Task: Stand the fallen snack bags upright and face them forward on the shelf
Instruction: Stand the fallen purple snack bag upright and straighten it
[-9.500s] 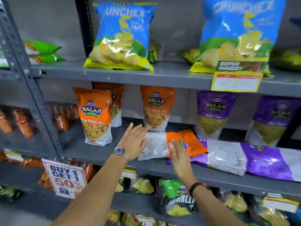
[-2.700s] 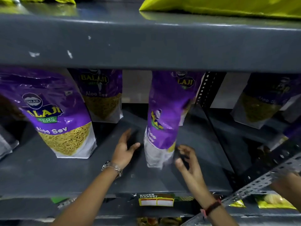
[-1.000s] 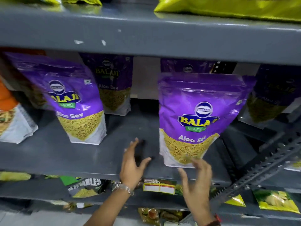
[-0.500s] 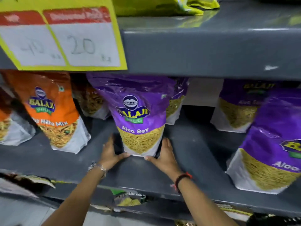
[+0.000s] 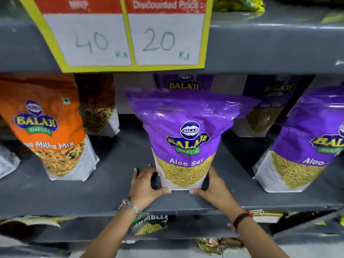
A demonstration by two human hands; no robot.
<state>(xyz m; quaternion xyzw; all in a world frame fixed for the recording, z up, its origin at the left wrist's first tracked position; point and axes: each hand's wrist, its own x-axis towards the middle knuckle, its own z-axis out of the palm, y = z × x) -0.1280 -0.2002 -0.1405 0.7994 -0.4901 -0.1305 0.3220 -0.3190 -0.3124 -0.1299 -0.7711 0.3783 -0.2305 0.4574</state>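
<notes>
Purple Balaji Aloo Sev bag (image 5: 186, 138) stands upright on the grey metal shelf (image 5: 115, 187), label facing forward, base near the front edge, roughly centre of the bay. Left hand (image 5: 144, 187) cups the bag's lower left corner: fingers run up along the side, thumb lies along the bottom front edge, touching the bag. Right hand (image 5: 214, 187) mirrors it on the lower right corner, fingers behind the side gusset, thumb under the front edge. Both hands are pressed onto the bag base from either side, not pinching, more of a two-sided clamp. Metal watch (image 5: 130, 206) on the left wrist, dark band (image 5: 241, 218) on the right wrist. Orange Balaji Mitha Mix bag (image 5: 46, 131) stands upright to the left, apart from the held bag, face forward, with another orange bag (image 5: 96, 108) behind it. A second purple Aloo Sev bag (image 5: 305, 146) stands to the right, leaning slightly, cut off by the frame edge. More purple bags (image 5: 268, 108) sit in the back row. Yellow price tag (image 5: 126, 32) hangs from the shelf above, handwritten 40 and 20. Lower shelf contents are dim and partly hidden.
</notes>
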